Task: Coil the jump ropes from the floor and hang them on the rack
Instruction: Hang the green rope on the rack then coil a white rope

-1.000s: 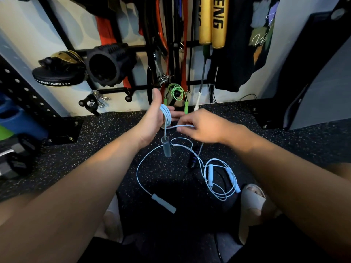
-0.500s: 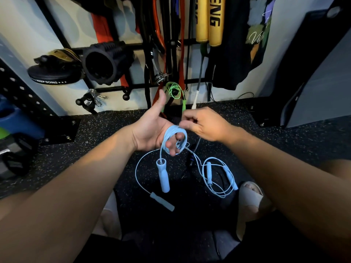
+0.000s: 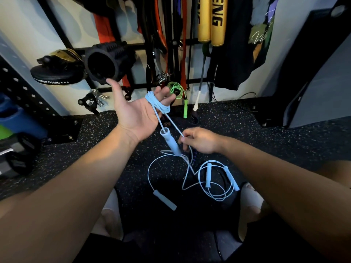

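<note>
While our left hand (image 3: 136,114) lies palm-up with fingers spread, thin glossy loops of the pale blue jump rope (image 3: 156,103) wrap those fingers at the palm's one o'clock. Our right hand (image 3: 201,140), at four o'clock, pinches its taut cord. Its smooth cylindrical handle (image 3: 171,142) dangles between them above the speckled rubber floor (image 3: 266,133).

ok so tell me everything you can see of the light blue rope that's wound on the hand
The thin light blue plastic-looking jump rope is partly coiled: several turns wrap the straight fingers of the raised, palm-up left hand. One pale tubular handle hangs below that palm. A taut strand runs down to the right hand, which pinches it. The rest loops loosely over the speckled black rubber floor, ending in a second handle lying flat.
</note>
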Available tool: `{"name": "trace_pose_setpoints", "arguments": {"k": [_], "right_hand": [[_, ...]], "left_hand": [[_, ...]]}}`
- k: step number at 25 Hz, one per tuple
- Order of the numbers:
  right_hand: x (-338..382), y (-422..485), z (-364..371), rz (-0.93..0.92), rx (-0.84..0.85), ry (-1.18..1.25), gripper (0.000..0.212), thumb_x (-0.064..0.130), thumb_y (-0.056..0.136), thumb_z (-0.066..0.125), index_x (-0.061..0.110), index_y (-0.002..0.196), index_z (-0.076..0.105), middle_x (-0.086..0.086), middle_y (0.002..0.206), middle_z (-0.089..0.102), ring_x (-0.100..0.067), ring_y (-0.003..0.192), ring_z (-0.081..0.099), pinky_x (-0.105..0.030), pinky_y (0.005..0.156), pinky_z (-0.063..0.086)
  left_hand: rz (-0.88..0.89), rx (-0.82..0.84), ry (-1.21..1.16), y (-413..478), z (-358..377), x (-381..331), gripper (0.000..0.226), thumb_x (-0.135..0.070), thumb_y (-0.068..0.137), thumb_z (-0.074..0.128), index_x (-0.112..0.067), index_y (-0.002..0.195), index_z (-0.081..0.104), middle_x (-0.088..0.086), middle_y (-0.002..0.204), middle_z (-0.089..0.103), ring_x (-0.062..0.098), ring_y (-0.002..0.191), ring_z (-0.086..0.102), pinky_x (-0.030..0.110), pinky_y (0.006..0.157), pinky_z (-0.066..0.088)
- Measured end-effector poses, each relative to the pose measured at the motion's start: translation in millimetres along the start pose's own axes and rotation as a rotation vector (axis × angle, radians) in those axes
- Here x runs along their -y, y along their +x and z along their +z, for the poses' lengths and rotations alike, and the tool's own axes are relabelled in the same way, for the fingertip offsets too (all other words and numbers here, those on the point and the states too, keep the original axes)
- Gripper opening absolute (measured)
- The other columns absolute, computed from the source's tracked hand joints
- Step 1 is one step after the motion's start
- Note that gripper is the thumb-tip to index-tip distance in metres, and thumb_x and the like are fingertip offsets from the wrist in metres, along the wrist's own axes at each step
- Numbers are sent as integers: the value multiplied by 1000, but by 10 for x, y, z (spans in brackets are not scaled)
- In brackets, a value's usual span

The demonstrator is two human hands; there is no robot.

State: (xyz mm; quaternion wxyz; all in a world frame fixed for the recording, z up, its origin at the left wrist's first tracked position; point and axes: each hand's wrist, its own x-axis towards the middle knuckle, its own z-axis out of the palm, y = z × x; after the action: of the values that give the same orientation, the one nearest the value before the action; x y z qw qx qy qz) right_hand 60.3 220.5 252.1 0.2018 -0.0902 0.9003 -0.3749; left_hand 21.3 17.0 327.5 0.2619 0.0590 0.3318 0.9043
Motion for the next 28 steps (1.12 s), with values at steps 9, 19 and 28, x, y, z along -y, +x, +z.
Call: {"name": "trace_pose_setpoints", "arguments": {"k": [9, 19, 28], "right_hand": [[500, -143, -273, -307, -174, -384, 28, 39, 102, 50, 22, 111, 70, 7, 77, 66, -10, 60, 57, -26, 58, 42], [328, -171, -473, -365, -355, -82, 36, 47, 86, 69, 11, 80, 65, 3, 65, 58, -5, 58, 46, -25, 56, 39], [11, 18, -53, -130, -200, 225, 23, 27, 105, 47, 19, 91, 63, -3, 73, 66, -11, 63, 64, -22, 63, 51]], "left_hand": [[-110, -193, 906, 106, -144, 160, 115, -80, 86, -12, 3, 133, 52, 18, 113, 75, 23, 113, 70, 48, 121, 26], [-658, 337, 678, -78, 23, 127, 126, -97, 65, -4, 5, 94, 64, 24, 82, 72, 38, 87, 73, 42, 105, 49], [-205, 160, 171, -62, 35, 80, 120, -101, 68, 15, 3, 109, 60, 12, 84, 72, 31, 89, 71, 37, 97, 52]]}}
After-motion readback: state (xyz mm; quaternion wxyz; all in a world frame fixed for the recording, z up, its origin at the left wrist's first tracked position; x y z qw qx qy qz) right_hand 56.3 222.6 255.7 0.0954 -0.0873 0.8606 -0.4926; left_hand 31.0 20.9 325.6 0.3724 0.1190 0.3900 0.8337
